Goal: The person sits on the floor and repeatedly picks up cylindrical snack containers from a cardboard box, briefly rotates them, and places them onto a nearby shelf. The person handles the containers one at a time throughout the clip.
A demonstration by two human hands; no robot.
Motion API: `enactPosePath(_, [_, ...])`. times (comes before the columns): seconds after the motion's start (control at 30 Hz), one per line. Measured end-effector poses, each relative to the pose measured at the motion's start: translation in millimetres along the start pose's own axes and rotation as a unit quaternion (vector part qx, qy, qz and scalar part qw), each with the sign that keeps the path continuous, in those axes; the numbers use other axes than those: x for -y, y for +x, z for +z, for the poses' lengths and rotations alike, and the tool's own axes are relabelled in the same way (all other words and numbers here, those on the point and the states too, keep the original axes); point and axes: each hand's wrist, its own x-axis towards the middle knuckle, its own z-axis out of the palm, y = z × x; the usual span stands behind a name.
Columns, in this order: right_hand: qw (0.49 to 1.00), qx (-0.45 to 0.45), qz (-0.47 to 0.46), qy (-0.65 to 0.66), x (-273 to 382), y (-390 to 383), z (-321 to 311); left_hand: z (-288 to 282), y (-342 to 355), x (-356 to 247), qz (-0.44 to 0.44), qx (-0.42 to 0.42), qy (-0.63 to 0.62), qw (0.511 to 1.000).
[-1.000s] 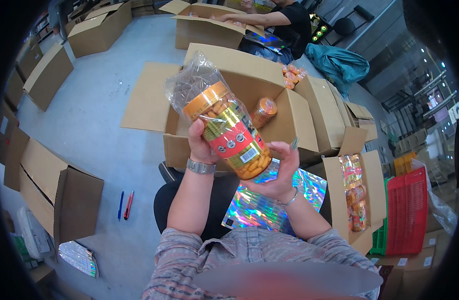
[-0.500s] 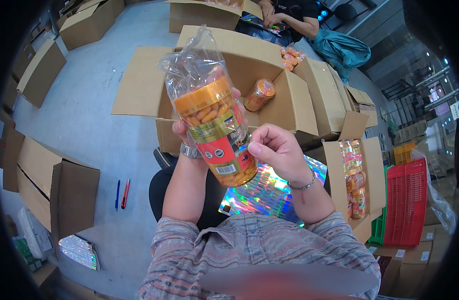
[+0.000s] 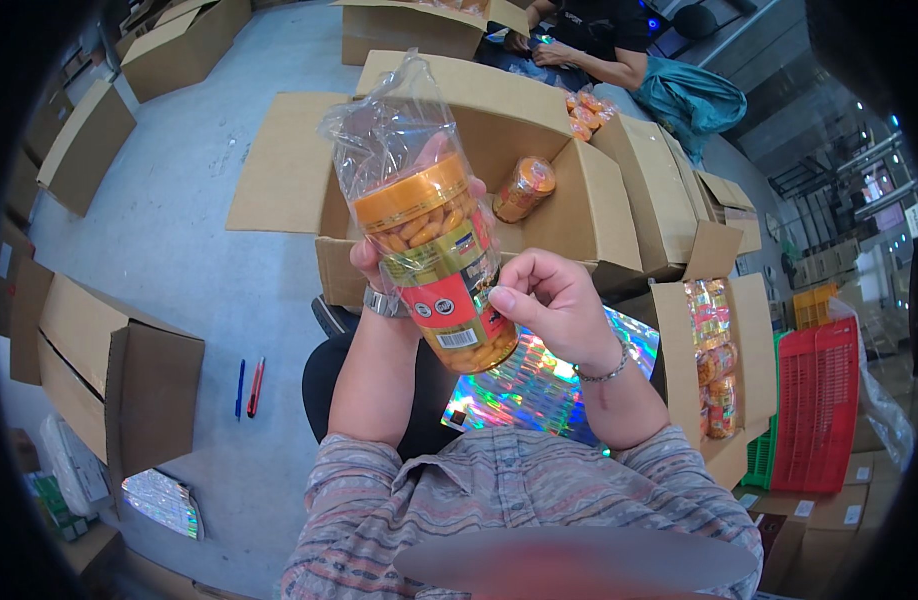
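Jar (image 3: 429,262), grasped by left hand (image 3: 367,264) at 11 o'clock, now sits more upright; right hand (image 3: 564,308) has shifted from beneath to its 3 o'clock side, curled, grip unclear; focus apparently label (image 3: 447,300).

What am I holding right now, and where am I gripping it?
A plastic-wrapped jar: your left hand grips its body from behind. Your right hand is at its lower right side; its grip is unclear.

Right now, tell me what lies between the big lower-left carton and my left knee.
A blue pen and a red box cutter lie on the floor there, in the head view.
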Motion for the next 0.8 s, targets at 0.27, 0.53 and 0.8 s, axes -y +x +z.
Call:
enactPosePath(0.27, [0.994,-0.089,0.048,0.037,-19,11,-31,6,1,12,0.014,-0.005,0.017,1.0])
enactPosePath(0.53, [0.919,0.112,0.128,0.356,-53,-49,-7,-1,0,6,0.052,-0.019,0.201,0.978])
enactPosePath(0.8, [0.884,-0.006,0.026,0.467,-56,-41,-28,-9,-14,40,-0.218,-0.098,0.621,0.746])
